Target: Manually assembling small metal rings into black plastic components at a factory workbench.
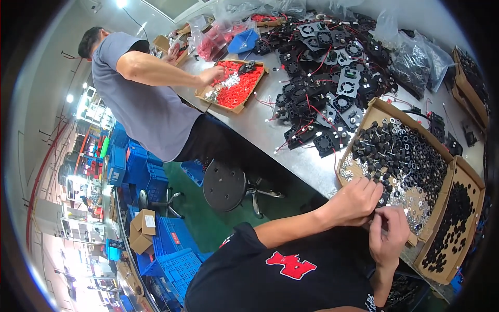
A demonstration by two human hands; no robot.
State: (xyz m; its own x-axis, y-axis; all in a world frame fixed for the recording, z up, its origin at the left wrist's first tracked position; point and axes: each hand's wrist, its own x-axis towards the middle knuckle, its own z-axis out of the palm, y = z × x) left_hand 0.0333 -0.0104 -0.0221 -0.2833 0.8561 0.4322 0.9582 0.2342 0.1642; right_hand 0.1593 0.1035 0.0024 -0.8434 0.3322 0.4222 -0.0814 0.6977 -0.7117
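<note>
My left hand (356, 202) and my right hand (389, 236) meet over the near edge of a cardboard tray (435, 143). The fingers of both are pinched together. Something small and dark seems to sit between the fingertips, mostly hidden, and I cannot make out its kind. Just beyond my hands the tray holds black knobs with metal screws (382, 138), dark ring-shaped nuts or washers (423, 169) and small silvery washers (413, 200). To the right, a second cardboard tray (435, 270) contains many small black pieces (457, 205).
Black fan assemblies with red wires (312, 99) are heaped on the metal table (249, 127). Clear plastic bags (421, 60) lie behind. At the left a co-worker (140, 93) reaches into a tray of red parts (239, 93). A round stool (224, 184) and blue crates (179, 265) stand on the floor.
</note>
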